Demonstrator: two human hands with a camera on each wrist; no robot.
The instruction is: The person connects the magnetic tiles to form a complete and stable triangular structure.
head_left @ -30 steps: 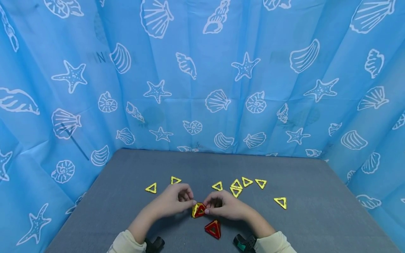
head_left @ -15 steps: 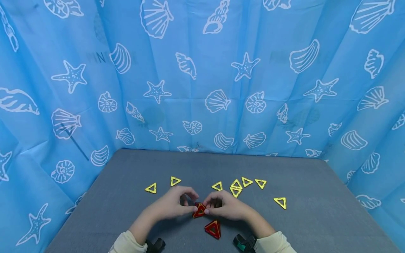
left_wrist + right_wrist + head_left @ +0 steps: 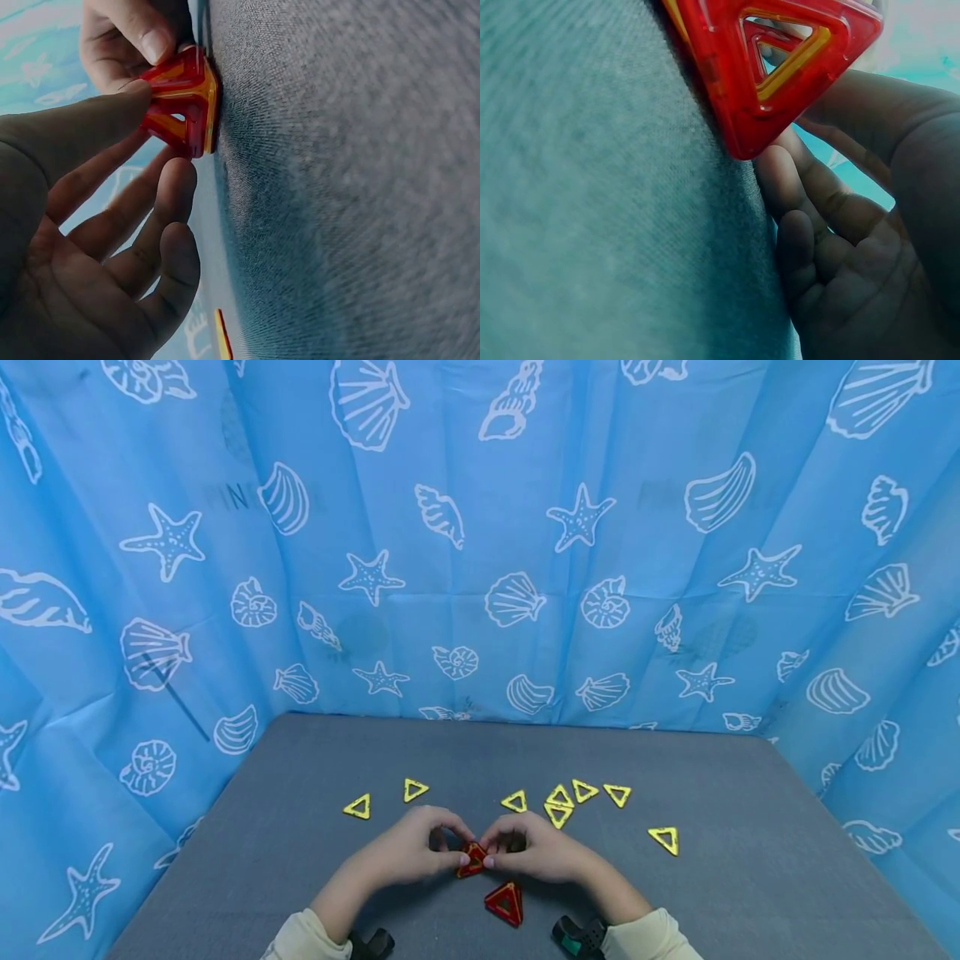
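Note:
A small pyramid of red and yellow magnetic triangle tiles (image 3: pixel 472 859) stands on the table between both hands. From its left side my left hand (image 3: pixel 420 843) pinches it, thumb on the near face and index finger at the top. Opposite, my right hand (image 3: pixel 536 847) pinches the same pyramid with thumb and index finger. In the left wrist view the held pyramid (image 3: pixel 180 105) shows red frames with yellow edges, and the other left fingers are loosely bent. Closer to the body sits a second red pyramid (image 3: pixel 505 903), which looms large in the right wrist view (image 3: pixel 742 82).
Several yellow triangle tiles lie flat beyond the hands, including one at the left (image 3: pixel 358 807), a touching pair (image 3: pixel 558 814) and one at the far right (image 3: pixel 664 840). Behind the grey table (image 3: pixel 315 760) hangs a blue curtain (image 3: pixel 480 560) with shell prints.
My left hand has moved slightly right, its index finger coming down onto the pyramid's top. The pyramid's left side, yellow a second ago, now looks red. My right hand has stayed put.

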